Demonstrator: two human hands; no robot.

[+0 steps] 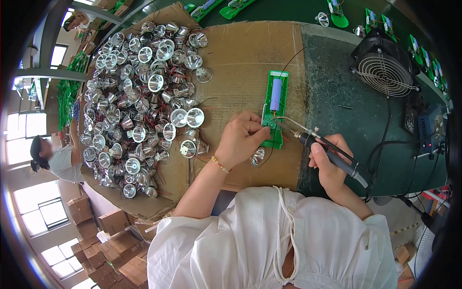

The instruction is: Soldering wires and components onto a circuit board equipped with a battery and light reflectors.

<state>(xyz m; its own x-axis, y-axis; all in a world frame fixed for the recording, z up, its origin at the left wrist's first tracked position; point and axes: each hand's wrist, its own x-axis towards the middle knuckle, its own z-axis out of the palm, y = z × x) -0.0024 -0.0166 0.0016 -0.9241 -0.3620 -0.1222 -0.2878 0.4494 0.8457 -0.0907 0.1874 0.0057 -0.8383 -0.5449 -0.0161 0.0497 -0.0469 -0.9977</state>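
Note:
On the cardboard in front of me lies a green plastic housing (283,94) with a purple cylindrical battery (275,94) and a small green circuit board (271,123) in it. My left hand (243,137) is closed at the board's left edge, thumb and fingertips pressed together; what they pinch is hidden. My right hand (329,161) grips a soldering iron (339,161) with a thin curved metal feed tube (293,121) on it. Its tip points at the board, near the left fingertips. A silver reflector cup (258,156) lies just below the left hand, beside the housing.
A large heap of silver reflector cups (139,91) with red wires covers the left of the cardboard (231,58). A black fan (385,67) stands at the back right, near a blue powered box (426,135). More green housings (337,14) line the far edge. Another person (62,159) is at left.

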